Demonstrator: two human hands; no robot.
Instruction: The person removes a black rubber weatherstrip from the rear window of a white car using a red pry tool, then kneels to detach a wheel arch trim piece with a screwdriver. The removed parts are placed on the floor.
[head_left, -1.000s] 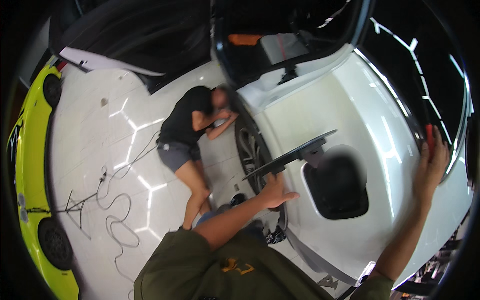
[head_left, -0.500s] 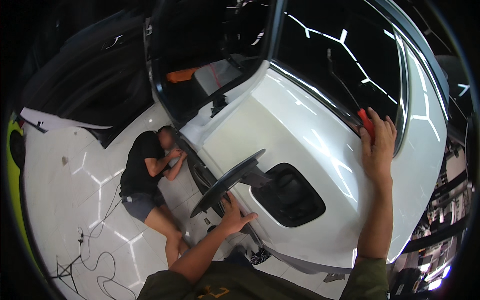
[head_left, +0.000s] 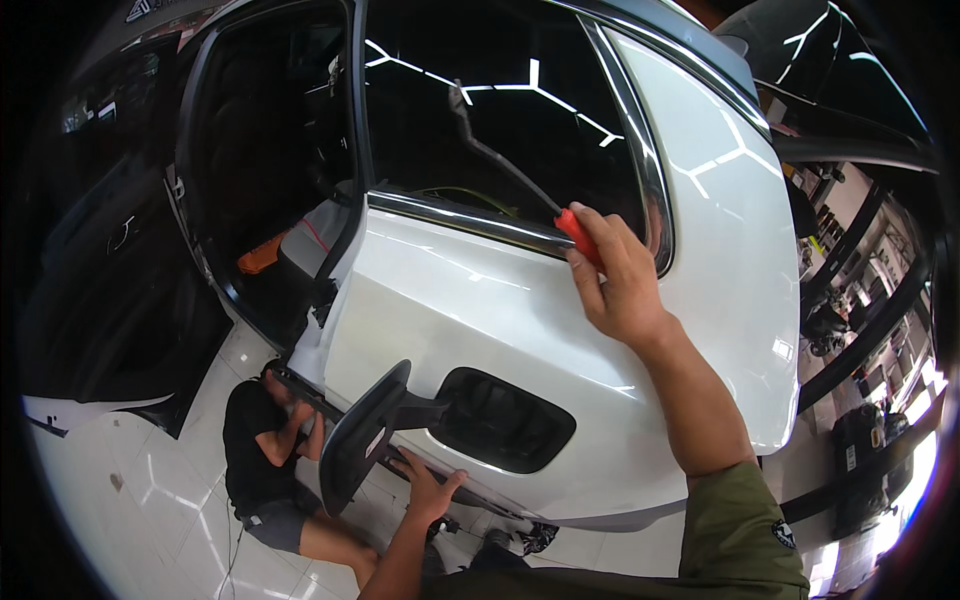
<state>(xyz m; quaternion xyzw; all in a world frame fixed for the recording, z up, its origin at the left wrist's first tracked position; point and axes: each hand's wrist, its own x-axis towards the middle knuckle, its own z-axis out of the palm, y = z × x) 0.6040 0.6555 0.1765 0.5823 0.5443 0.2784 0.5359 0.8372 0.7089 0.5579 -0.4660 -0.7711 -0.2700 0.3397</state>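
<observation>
My right hand (head_left: 625,275) is closed round the red handle of a pry tool (head_left: 580,236). The tool's long, bent metal shaft points up and left, in front of the dark side window of a white car. My left hand (head_left: 432,490) has its thumb spread and its fingers stretched toward a dark trim strip (head_left: 480,492) along the car's lower edge. It seems to rest there, though the fingertips are partly hidden. Just above it, the fuel flap (head_left: 365,437) stands swung out on its hinge arm. The black fuel-filler recess (head_left: 510,420) is exposed beside it.
At the lower left another person (head_left: 265,465) lies on the tiled floor, hands at the trim's far end. An open car door (head_left: 110,300) spreads at the left. Dark cables (head_left: 232,560) run over the floor. Shelving and vehicle parts (head_left: 870,270) fill the right side.
My view has shifted, so the car sits further left and the rear panel shows more. The right hand still grips the pry tool, and the left stays by the trim.
</observation>
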